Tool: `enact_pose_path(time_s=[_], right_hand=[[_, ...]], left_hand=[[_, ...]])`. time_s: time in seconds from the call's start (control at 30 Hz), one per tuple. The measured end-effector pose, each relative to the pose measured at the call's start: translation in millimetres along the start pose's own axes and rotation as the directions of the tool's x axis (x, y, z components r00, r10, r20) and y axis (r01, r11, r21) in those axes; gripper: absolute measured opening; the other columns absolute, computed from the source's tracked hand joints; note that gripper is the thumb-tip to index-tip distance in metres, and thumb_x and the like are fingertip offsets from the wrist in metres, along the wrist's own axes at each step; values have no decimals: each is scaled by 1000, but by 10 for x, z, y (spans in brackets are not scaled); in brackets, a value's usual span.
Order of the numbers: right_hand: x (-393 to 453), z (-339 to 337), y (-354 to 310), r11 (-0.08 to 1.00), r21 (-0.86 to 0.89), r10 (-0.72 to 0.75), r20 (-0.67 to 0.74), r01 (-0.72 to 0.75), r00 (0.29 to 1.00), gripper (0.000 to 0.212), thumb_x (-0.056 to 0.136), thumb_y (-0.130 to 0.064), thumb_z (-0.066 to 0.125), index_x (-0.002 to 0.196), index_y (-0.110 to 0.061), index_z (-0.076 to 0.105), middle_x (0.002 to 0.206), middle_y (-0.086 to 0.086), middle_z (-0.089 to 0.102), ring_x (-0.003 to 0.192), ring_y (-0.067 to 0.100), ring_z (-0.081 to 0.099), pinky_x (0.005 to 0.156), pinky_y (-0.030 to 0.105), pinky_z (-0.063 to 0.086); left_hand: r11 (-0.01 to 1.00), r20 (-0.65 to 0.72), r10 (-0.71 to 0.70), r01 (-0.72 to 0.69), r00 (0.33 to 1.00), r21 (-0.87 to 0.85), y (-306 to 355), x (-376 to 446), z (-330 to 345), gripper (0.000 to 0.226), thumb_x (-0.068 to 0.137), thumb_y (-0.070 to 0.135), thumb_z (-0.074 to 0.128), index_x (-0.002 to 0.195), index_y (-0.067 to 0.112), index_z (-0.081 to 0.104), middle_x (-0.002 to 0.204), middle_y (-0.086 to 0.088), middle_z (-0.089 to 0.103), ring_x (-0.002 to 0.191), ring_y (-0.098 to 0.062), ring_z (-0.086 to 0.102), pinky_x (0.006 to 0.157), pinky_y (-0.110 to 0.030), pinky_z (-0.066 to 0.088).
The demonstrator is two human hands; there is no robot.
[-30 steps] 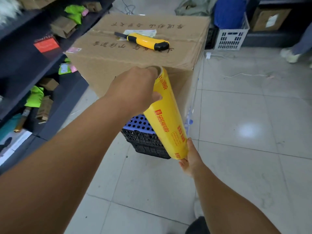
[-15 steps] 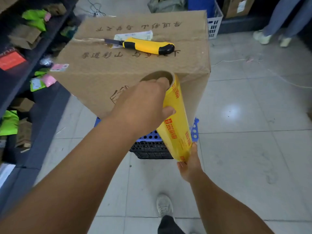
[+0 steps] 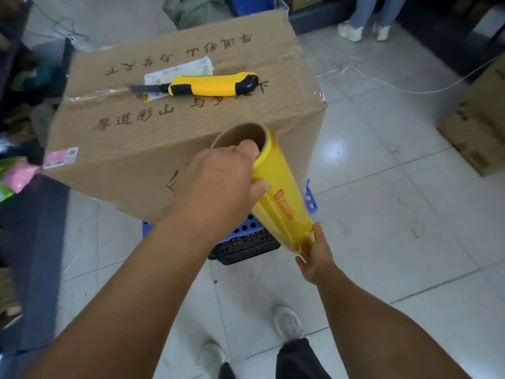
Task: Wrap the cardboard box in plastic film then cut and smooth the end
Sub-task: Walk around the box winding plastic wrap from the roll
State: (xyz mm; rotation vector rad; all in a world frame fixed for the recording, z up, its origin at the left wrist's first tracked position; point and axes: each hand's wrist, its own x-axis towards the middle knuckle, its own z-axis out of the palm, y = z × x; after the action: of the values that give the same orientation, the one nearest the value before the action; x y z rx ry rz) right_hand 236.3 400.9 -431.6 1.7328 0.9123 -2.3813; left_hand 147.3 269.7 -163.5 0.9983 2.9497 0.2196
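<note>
One cardboard box (image 3: 191, 113) sits on a blue crate (image 3: 246, 236) on the tiled floor (image 3: 396, 214), one utility knife (image 3: 202, 84) on top. Two hands, left hand (image 3: 218, 192) and right hand (image 3: 317, 255), grasp one film roll (image 3: 281, 203) beside it.

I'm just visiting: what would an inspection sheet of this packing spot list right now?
Surface: pale tiled floor.
Job's things: cardboard box on a blue crate; yellow film roll upright at its near side.
Clutter: utility knife, blade out, on the box top; second carton at right.
Hands: left hand grips the roll's top; right hand holds its bottom.
Cables: white cord across the floor.
Surroundings: dark shelving at left; another person's legs beyond.
</note>
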Motion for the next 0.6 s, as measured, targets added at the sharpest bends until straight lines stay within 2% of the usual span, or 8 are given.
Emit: enact_pose_path(time_s=[0.1, 0.17, 0.23, 0.33, 0.5, 0.6], right_hand=[[-26, -9, 212, 999, 32, 31, -29, -30, 999, 73, 79, -70, 53, 139, -29, 43, 140, 0, 49, 121, 21, 50, 92, 35, 38], [-59, -4, 435, 994, 93, 62, -3, -62, 998, 70, 80, -64, 56, 138, -25, 46, 138, 2, 51, 119, 21, 51, 94, 37, 37], [-132, 29, 669, 982, 175, 68, 33, -73, 997, 59, 84, -51, 56, 136, -23, 50, 137, 3, 52, 122, 21, 50, 97, 37, 37], [-277, 131, 966, 957, 284, 51, 34, -59, 998, 53, 85, -38, 59, 135, -22, 52, 139, 4, 51, 126, 21, 47, 100, 38, 36], [-490, 314, 1122, 948, 318, -1, -4, 2, 1000, 64, 85, -37, 66, 143, -21, 42, 148, 2, 40, 132, 20, 43, 101, 35, 36], [-555, 294, 1165, 965, 260, -17, -56, 31, 998, 72, 80, -50, 69, 140, -18, 45, 142, 4, 47, 123, 22, 50, 101, 36, 39]], left_hand=[[998, -56, 64, -65, 996, -15, -88, -61, 18, 38, 84, 54, 53, 85, 17, 44, 70, 2, 45, 73, -25, 53, 61, -33, 35], [993, -61, 93, -97, 994, -65, -198, -118, -2, 39, 82, 57, 54, 81, 19, 44, 66, 5, 43, 69, -23, 52, 58, -33, 36], [987, -15, 128, -129, 992, -101, -346, -177, -48, 35, 80, 55, 58, 90, 22, 50, 76, 7, 53, 74, -21, 55, 60, -33, 42], [969, 32, 239, -236, 970, -71, -552, -256, -101, 34, 83, 38, 62, 111, 22, 50, 105, 3, 60, 89, -20, 57, 65, -34, 46], [964, 11, 264, -263, 965, -29, -775, -307, -158, 38, 85, 14, 59, 121, 17, 47, 99, -2, 57, 76, -17, 46, 59, -33, 37], [974, -35, 220, -221, 975, -37, -893, -301, -190, 41, 87, 21, 60, 125, 18, 48, 104, -7, 62, 81, -24, 54, 60, -33, 40]])
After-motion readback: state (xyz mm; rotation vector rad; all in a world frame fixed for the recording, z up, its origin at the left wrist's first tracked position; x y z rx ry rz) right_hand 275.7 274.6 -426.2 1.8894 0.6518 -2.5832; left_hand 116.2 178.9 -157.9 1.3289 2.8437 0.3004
